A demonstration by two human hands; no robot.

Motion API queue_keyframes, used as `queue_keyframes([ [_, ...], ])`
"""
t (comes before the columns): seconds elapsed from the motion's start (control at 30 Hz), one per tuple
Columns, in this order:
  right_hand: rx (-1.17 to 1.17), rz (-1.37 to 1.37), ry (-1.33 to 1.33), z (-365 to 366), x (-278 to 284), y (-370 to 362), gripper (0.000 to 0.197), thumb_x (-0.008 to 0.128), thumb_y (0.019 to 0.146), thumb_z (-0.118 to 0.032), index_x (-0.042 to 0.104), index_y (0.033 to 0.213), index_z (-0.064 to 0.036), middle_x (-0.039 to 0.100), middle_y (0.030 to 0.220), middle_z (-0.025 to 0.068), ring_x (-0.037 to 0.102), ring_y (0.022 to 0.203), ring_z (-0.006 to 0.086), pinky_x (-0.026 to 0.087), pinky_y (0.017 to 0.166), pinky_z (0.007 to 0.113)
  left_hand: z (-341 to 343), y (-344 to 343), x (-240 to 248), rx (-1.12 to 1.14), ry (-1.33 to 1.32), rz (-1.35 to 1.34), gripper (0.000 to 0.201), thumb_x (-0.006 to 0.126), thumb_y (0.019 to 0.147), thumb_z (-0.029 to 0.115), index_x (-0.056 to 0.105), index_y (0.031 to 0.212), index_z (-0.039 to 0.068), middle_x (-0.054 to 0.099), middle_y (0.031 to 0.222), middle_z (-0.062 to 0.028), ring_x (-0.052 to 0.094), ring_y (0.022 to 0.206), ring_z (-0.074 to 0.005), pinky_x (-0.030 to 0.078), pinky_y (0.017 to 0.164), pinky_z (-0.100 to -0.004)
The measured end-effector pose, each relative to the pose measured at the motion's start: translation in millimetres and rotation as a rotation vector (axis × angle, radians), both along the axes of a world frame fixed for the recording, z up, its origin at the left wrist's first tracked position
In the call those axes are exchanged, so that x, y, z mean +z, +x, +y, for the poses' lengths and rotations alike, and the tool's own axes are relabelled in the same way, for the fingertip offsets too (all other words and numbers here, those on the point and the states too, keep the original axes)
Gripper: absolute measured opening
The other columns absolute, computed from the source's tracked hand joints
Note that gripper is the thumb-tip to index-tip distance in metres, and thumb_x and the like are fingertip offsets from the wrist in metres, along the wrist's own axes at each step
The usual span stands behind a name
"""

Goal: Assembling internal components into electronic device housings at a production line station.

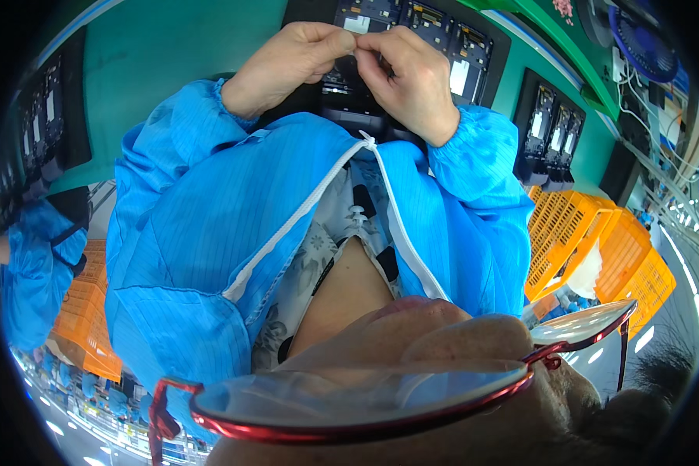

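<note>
My left hand [291, 68] and my right hand [413, 78] meet at their fingertips over a dark tray [499, 48]. Thumb and forefinger of each are pinched together; whatever lies between them is too small to make out. Beneath the hands the tray bears several black device housings [427, 25] with small circuit parts inside. A white rectangular piece [357, 24] shows just beyond the fingertips, and another white piece [459, 78] lies in the housing to the right of my right hand. The hands hide part of the housings.
The tray rests on a green work surface [171, 46]. A second tray of devices [551, 128] stands to the right, another [50, 116] at far left. Orange crates [567, 233] are at the right, with a purple fan [646, 43] above. A person in a blue sleeve [35, 268] is at left.
</note>
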State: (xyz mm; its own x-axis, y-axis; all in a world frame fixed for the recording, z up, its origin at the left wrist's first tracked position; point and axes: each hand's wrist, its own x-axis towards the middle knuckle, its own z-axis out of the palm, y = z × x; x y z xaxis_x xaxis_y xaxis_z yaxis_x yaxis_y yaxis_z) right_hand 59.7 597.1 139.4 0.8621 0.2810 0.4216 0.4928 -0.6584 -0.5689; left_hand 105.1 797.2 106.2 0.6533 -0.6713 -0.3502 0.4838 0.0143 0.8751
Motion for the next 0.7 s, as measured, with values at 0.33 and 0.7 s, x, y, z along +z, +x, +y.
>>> queue_keyframes([
  [0.33,-0.079,0.134,0.086,2.7,-1.2,-10.0,0.013,0.078,0.083,-0.005,0.076,0.096,-0.0045,0.071,0.085,0.0096,0.07,0.065,0.0257,0.056,0.058,0.034,2.6,-4.8,-4.4,-0.016,0.111,-0.169,0.043,0.057,0.108,0.04,0.07,0.122,0.001,0.047,0.068,0.007,0.035,0.058,-0.0026,0.027,0.05,-0.0208],
  [0.7,0.041,0.121,-0.055,9.8,43.0,21.3,0.011,0.075,0.082,0.0,0.07,0.092,0.0006,0.066,0.084,0.0166,0.068,0.073,0.0353,0.053,0.061,0.038,6.5,19.0,8.5,0.134,0.159,-0.596,0.012,0.068,0.097,0.01,0.07,0.093,-0.001,0.066,0.085,-0.007,0.064,0.081,-0.0181,0.051,0.074,-0.0305],
])
